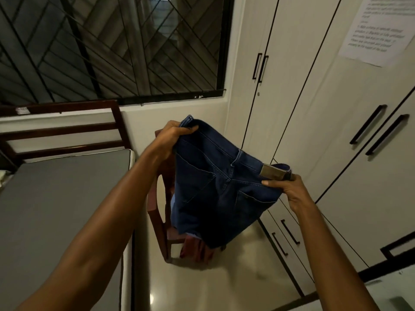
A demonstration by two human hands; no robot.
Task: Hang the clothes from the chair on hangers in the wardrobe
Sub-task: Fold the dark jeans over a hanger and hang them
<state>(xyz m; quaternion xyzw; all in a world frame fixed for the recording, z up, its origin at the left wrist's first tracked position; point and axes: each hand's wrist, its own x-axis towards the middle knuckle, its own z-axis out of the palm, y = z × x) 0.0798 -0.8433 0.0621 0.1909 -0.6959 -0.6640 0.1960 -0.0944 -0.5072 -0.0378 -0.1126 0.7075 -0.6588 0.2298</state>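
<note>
A pair of dark blue jeans hangs in the air above a brown wooden chair, back pockets facing me. My left hand grips the waistband at its upper left end. My right hand pinches the waistband at the right end, beside the tan leather patch. The legs droop over the chair seat and hide most of it. A red garment and a bit of light blue cloth show on the seat under the jeans. The white wardrobe stands at the right with its doors closed.
A bed with a grey mattress and dark wooden headboard fills the left. A barred window is behind the chair. Low drawers sit under the wardrobe doors. A printed paper is stuck to a door. Glossy floor lies between bed and wardrobe.
</note>
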